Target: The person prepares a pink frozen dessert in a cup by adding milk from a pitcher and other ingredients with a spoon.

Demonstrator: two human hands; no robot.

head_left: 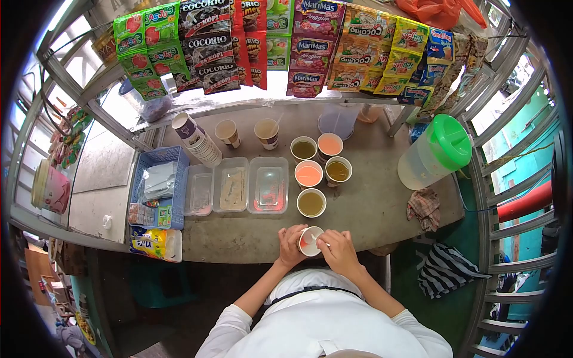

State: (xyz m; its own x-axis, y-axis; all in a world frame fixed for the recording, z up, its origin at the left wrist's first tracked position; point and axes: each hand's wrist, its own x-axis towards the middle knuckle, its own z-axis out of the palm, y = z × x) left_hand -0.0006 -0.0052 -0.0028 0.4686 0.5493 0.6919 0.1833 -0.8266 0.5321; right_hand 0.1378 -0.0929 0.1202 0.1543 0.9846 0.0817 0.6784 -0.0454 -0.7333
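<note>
At the counter's front edge, my left hand [291, 245] is wrapped around a paper cup [309, 243], its mouth tipped up toward me. Inside the cup is some pink-red stuff against the white wall. My right hand [338, 248] pinches a thin white utensil [316, 237] that dips into the cup; its lower end is too small to make out. Just beyond stand several filled paper cups: olive-coloured drinks, such as the nearest cup [311, 203], and pink ones, such as the middle cup [308, 173].
Plastic containers [267, 203] with powder residue sit left of the cups, beside a blue basket [179, 203]. Stacked cups [200, 143] lean behind them. A green-lidded jug [434, 152] and a cloth [423, 206] lie right. Drink sachets [310, 51] hang overhead.
</note>
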